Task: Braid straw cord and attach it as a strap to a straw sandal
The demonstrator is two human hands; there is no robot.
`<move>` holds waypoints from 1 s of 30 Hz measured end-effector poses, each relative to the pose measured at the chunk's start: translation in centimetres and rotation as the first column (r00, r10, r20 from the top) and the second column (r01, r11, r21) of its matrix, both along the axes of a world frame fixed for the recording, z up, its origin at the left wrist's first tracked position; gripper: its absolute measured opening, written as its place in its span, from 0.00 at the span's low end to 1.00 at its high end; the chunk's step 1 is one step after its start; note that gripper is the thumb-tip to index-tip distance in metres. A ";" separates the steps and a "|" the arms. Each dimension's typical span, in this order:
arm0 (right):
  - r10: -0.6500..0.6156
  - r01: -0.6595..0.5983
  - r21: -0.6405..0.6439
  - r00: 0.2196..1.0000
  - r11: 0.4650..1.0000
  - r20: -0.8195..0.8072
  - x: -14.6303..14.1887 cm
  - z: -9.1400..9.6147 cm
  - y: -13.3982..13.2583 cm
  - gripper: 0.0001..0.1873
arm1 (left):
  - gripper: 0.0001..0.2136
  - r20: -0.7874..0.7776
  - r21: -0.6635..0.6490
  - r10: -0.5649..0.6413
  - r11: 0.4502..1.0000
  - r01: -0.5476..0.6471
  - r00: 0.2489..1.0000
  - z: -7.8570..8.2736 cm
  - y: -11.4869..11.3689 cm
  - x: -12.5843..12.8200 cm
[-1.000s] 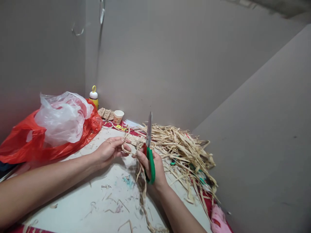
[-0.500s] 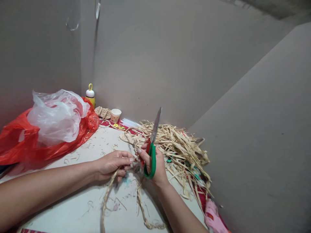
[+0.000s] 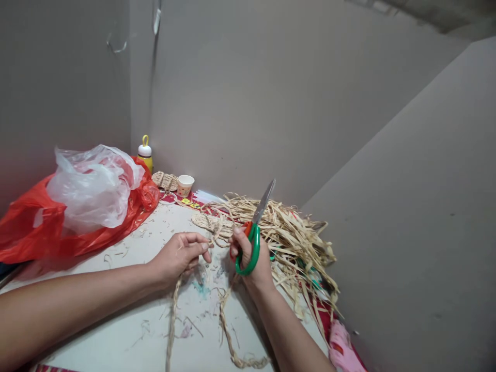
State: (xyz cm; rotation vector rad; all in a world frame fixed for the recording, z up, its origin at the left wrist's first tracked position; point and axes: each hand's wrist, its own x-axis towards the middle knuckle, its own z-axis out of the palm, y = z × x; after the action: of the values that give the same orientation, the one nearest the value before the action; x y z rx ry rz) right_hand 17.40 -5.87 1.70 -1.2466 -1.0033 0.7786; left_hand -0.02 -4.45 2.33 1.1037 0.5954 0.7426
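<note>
My left hand [image 3: 185,257] pinches a braided straw cord [image 3: 173,315], which hangs from it toward the near edge of the table. In my right hand [image 3: 253,258] are scissors [image 3: 256,227] with red and green handles, their blades pointing up and together. Below the right hand a second length of braid [image 3: 228,336] lies on the table; whether its upper end is held in that hand is hidden. Between and behind the hands lies a flat woven straw piece [image 3: 207,221], shaped like a sole, with loose cord around it.
A heap of dry straw strips [image 3: 287,227] covers the right back. At the left lies a red plastic bag [image 3: 34,227] with a clear bag [image 3: 91,188] on it. A yellow bottle [image 3: 145,155], paper cup [image 3: 185,186] and another woven piece [image 3: 165,181] stand or lie along the wall.
My hands have moved apart: the right hand with the scissors went right, and the left hand slightly left. The scissors lean further to the right.
</note>
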 end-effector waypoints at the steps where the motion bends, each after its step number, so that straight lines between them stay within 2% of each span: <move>1: 0.001 -0.001 -0.005 1.000 1.000 0.027 0.3 0.0 0.1 0.19 | 0.11 -0.005 -0.025 0.046 0.999 -0.046 0.999 0.0 0.3 0.0; 7: 0.014 -0.013 -0.003 0.959 1.000 0.285 2.2 0.3 0.3 0.20 | 0.08 0.015 -0.076 0.312 0.948 -0.310 0.950 1.0 2.7 -0.8; 9: 0.010 -0.010 -0.002 0.905 1.000 0.426 2.2 0.2 0.2 0.18 | 0.09 0.046 -0.066 0.366 0.930 -0.362 0.930 1.2 3.3 -1.1; 10: 0.014 -0.010 -0.011 0.843 1.000 0.538 2.1 0.1 0.1 0.17 | 0.09 0.059 -0.060 0.384 0.923 -0.381 0.921 1.2 3.5 -1.2; 11: 0.020 -0.007 -0.024 0.748 1.000 0.664 1.9 -0.1 0.0 0.16 | 0.09 0.069 -0.051 0.399 0.917 -0.396 0.914 1.2 3.7 -1.2; 14: 0.025 0.012 -0.032 0.356 0.999 0.934 1.5 -0.5 -0.2 0.14 | 0.10 0.088 -0.020 0.427 0.904 -0.427 0.900 1.3 3.9 -1.4; 15: 0.016 0.012 -0.020 0.270 1.000 0.963 1.4 -0.6 -0.3 0.14 | 0.10 0.089 -0.012 0.432 0.901 -0.433 0.897 1.3 4.0 -1.4; 17: -0.017 0.007 0.016 0.163 1.000 0.987 1.3 -0.7 -0.4 0.15 | 0.11 0.081 -0.001 0.441 0.897 -0.443 0.894 1.3 3.9 -1.4; 19: -0.051 0.010 0.050 0.109 0.999 0.993 1.4 -0.6 -0.4 0.17 | 0.10 0.068 0.011 0.452 0.891 -0.453 0.890 1.3 3.9 -1.4; 24: -0.122 0.062 0.120 0.035 0.991 0.992 1.6 -0.5 -0.2 0.15 | 0.11 0.062 0.042 0.469 0.881 -0.472 0.881 1.0 4.1 -1.4; 30: -0.114 0.077 0.115 -0.007 0.990 0.993 1.7 -0.6 -0.1 0.16 | 0.11 0.065 0.078 0.471 0.876 -0.475 0.880 0.7 4.3 -1.5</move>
State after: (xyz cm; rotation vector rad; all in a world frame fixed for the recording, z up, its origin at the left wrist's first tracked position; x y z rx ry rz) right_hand 19.05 -6.01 1.06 -1.8377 -2.0547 -0.5514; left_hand -1.48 -0.15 3.02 1.0308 0.8144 1.2281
